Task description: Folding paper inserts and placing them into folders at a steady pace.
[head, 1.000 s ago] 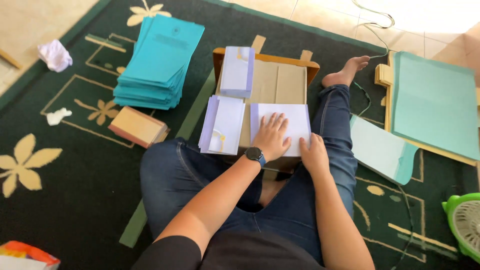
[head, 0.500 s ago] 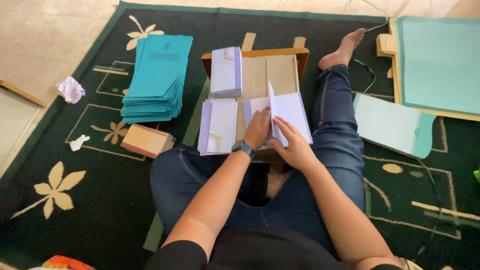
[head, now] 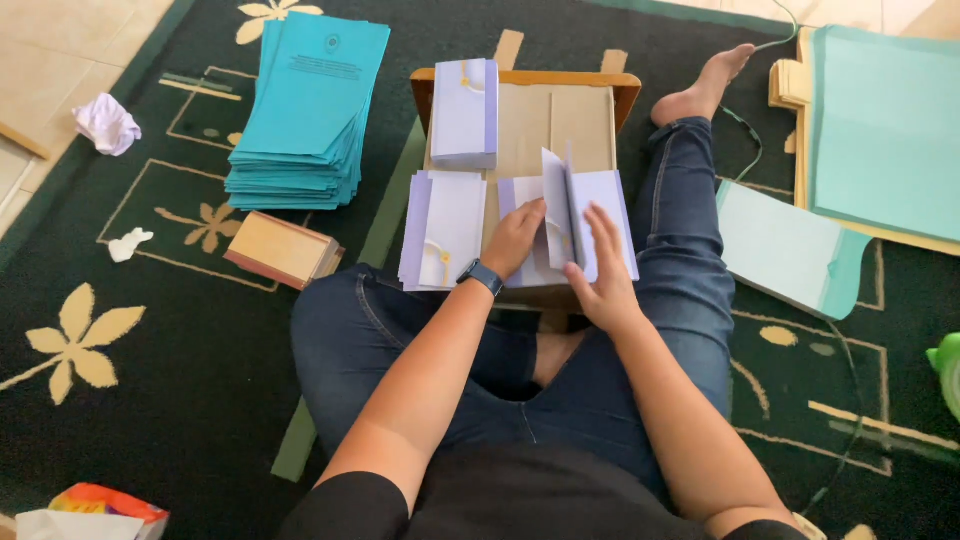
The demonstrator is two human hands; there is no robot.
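Observation:
I sit cross-legged on a dark green carpet with a small wooden board (head: 575, 110) across my lap. Three stacks of pale lilac paper booklets lie on it: one at the far left (head: 465, 112), one at the near left (head: 443, 228), one at the near right (head: 590, 225). My left hand (head: 515, 235), with a dark watch on its wrist, rests on the near right stack and lifts a sheet upright. My right hand (head: 600, 270) lies flat on the same stack, fingers spread over the top page.
A tall pile of teal folders (head: 305, 110) lies at the left, with a brown block (head: 283, 250) in front of it. Crumpled paper (head: 105, 122) sits further left. Pale teal sheets (head: 790, 250) and a wooden frame with a teal sheet (head: 885, 125) lie at the right.
Both hands went from pressing flat on the near right stack to turning a sheet up on it. The view shifted closer and leftwards.

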